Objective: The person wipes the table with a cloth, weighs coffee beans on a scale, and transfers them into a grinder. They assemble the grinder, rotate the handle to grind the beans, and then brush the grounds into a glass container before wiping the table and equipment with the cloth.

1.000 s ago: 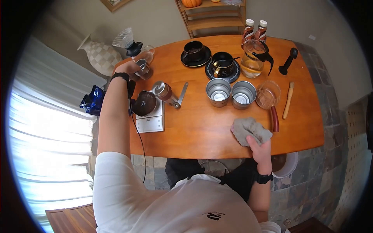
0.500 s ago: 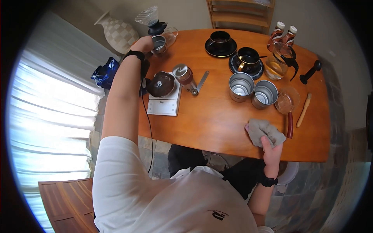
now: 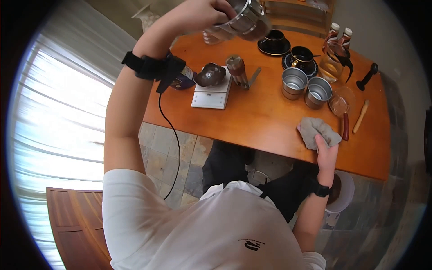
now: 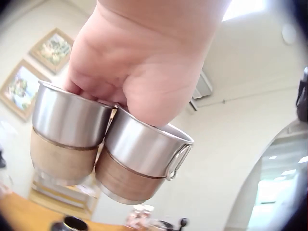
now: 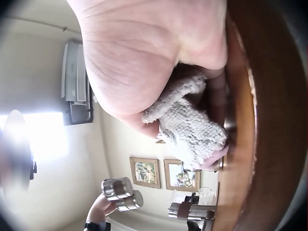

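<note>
Wooden table [image 3: 256, 119], two cups aloft

At twelve o'clock in the head view, the left hand [image 3: 202, 15] pinched two metal cups [image 4: 139, 149] by their adjoining rims. The right hand [image 3: 327, 155] gripped a grey cloth [image 3: 315, 131] at three o'clock, thumb on top, other fingers mostly hidden. Two standing cups [image 3: 294, 85] occupied two o'clock.

No text can be clearly read. Small, illegible markings are seen on the shirt [image 3: 251, 245], saucer [image 3: 311, 72] and scale [image 3: 209, 100].
</note>
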The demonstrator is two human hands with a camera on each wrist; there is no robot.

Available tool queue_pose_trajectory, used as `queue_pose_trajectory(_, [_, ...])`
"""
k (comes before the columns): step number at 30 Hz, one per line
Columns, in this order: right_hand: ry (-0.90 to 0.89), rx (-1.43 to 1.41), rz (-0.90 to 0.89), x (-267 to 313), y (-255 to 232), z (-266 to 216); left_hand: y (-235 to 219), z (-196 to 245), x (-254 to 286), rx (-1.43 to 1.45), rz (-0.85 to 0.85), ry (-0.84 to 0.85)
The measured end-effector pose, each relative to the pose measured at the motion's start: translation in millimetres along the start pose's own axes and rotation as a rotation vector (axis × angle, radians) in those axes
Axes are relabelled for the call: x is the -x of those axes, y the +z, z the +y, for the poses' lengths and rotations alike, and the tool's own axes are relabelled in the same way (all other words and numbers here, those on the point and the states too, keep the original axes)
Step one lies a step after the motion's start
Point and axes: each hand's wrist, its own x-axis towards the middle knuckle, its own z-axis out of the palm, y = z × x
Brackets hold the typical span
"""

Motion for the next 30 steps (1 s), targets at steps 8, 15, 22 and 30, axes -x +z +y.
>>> queue_pose_trajectory(8, [0.042, -0.095, 0.057, 0.7, -0.1, 4.7, 168.7, 41.4, 70.8, -0.128, -0.321, 0.222])
queue_pose_trajectory(15, [0.047, -0.067, 0.116, 2.9, 3.5, 0.3, 220.0, 13.9, 35.3, -0.242, -0.439, 0.208])
queue_pose_trajectory(22, [0.068, -0.068, 0.122, 0.9, 2.4, -1.8, 215.4, 21.6, 27.2, -0.338, -0.449, 0.109])
queue_pose_trajectory(30, [0.034, -0.056, 0.105, -1.7, 3.1, -2.3, 202.4, 28.6, 78.7, -0.275, 0.119, 0.513])
